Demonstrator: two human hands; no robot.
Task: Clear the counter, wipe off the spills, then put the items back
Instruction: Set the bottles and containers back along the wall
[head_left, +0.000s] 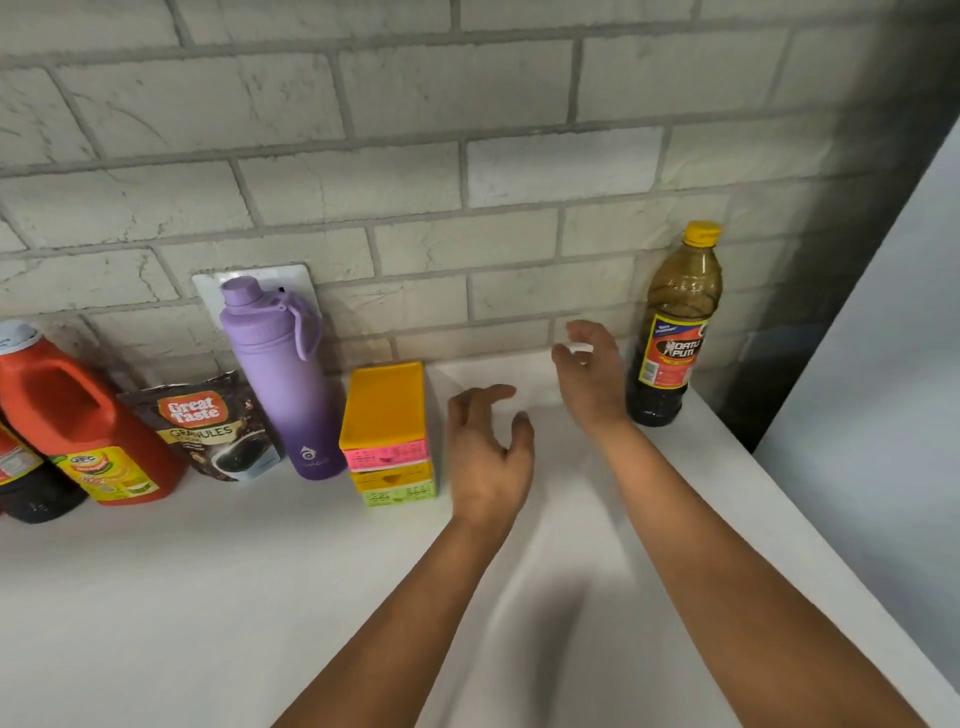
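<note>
On the white counter (218, 582), a row of items stands along the brick wall. From the left: a dark bottle (26, 483), a red jug (67, 410), a coffee granules pouch (208, 426), a purple water bottle (280, 384), and a stack of yellow, pink and green boxes (387, 431). A dark sauce bottle with a yellow cap (675, 332) stands at the far right. My left hand (491, 452) hovers just right of the boxes, fingers relaxed, holding nothing. My right hand (592, 379) is spread just left of the sauce bottle, apart from it. A small white patch shows between its fingers; I cannot tell what it is.
A white wall plate (208, 291) sits behind the purple bottle. A tall white panel (883, 364) borders the counter on the right, with a dark gap beside the sauce bottle. Bare counter lies between the boxes and the sauce bottle, under my hands.
</note>
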